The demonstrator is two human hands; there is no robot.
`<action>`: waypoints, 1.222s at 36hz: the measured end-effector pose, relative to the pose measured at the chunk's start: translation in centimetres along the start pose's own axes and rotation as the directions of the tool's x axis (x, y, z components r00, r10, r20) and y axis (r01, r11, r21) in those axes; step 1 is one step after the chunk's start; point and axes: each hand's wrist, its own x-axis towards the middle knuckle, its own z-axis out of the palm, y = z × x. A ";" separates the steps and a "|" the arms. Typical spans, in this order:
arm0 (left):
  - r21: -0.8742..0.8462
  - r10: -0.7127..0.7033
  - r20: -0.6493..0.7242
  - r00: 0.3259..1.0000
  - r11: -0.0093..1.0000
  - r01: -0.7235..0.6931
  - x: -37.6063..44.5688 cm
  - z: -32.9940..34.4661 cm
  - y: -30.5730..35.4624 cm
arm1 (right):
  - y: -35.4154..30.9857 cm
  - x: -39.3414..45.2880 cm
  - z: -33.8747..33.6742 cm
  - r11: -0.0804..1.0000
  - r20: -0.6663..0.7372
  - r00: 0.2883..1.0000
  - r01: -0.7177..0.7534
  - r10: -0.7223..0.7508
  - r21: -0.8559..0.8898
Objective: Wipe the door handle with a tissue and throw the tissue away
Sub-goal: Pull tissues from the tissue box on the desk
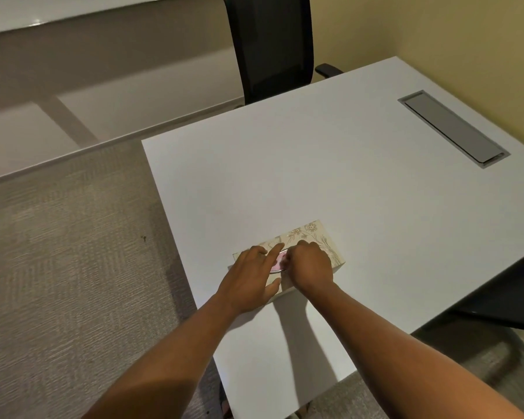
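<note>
A cream tissue box (310, 235) with a floral print lies on the white table (330, 182), close to its left front edge. My left hand (251, 276) rests flat on the box's near end, its index finger stretched toward the pink-rimmed slot (280, 258). My right hand (310, 266) is curled over the slot, fingertips pinched down into it; whether tissue is between them is hidden. No loose tissue shows. No door handle or bin is in view.
A black office chair (273, 46) stands behind the table's far edge. A grey cable hatch (452, 128) is set into the table at the right. Carpet (73, 267) covers the floor to the left. A dark chair part (502, 297) sits under the table's right edge.
</note>
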 end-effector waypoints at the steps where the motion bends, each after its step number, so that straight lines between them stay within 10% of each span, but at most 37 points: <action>1: -0.005 -0.006 0.004 1.000 1.000 0.006 0.0 0.0 0.0 | 0.0 0.0 0.0 1.000 0.001 1.000 -0.001 0.001 -0.003; 44: -0.098 -0.070 0.036 0.997 0.992 0.073 -2.2 -0.7 0.1 | -0.3 0.1 0.9 0.999 -0.030 1.000 0.001 0.000 0.045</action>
